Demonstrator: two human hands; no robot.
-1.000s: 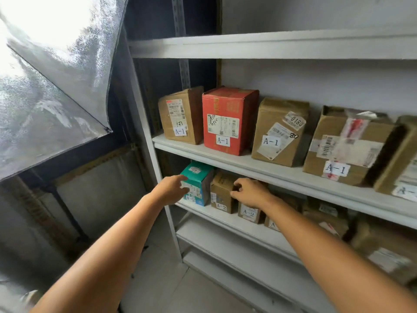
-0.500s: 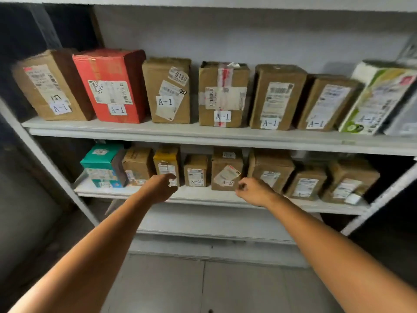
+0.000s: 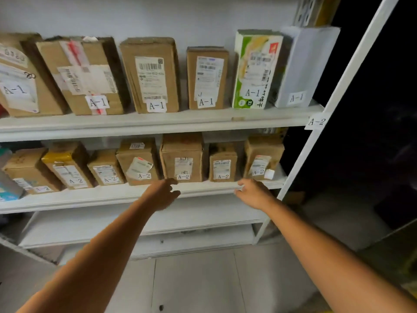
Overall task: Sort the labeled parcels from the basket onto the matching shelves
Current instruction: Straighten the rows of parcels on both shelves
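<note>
White racking against a pale wall; dark gap past the right upright; grey tiled floor below.

- Upper shelf: a row of A-1 parcels standing on end, from the left edge to the right end, labels facing out.
- Lower shelf: a row of A-2 parcels, mostly brown cartons, labels forward, set back from the front edge. An A-2 tag is stuck on the upright at the right end.
- Your left hand is at the lower shelf's front edge near the middle, fingers loosely curled and holding nothing.
- Your right hand is at the same edge toward the right end, fingers relaxed, also empty. Whether it touches the lip, I can't tell.
- The basket is out of view, and so is any unsorted parcel.

Judgement: you're between parcels. Both hands are at the A-2 row with nothing in them, so the placing here looks done. The next move calls for going to the basket, picking one parcel and reading its label before choosing a shelf. The A-2 row looks nearly full, so expect to nudge cartons aside to open a slot.
</note>
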